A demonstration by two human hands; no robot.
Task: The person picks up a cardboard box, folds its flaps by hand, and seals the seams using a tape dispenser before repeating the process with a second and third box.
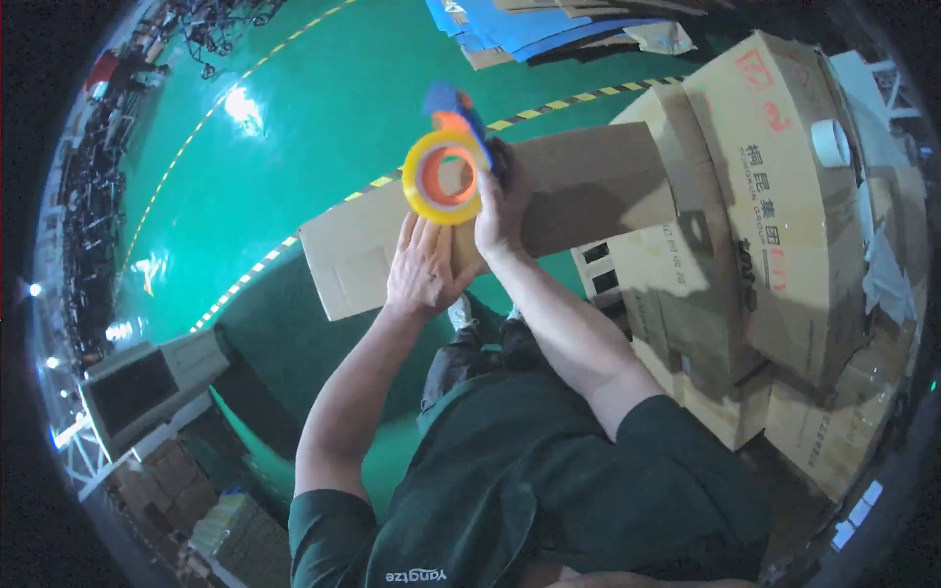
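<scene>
A long brown cardboard box (598, 181) lies crosswise in front of me. My left hand (423, 269) rests on its top near the middle, palm down, with the fingers stretched out. Just beside it, my right hand (503, 206) grips a tape dispenser (446, 167) with a blue and orange frame and a yellow roll of tape. The dispenser is over the box and partly covers it. The fingers of my right hand are partly hidden behind the dispenser.
Large cardboard boxes (725, 216) with printed characters are stacked at the right, with a white tape roll (830, 144) on them. Blue sheets (529, 29) lie at the top. Yellow-black striped tape (578, 98) marks the green floor. A grey-white box-like object (147, 387) stands at lower left.
</scene>
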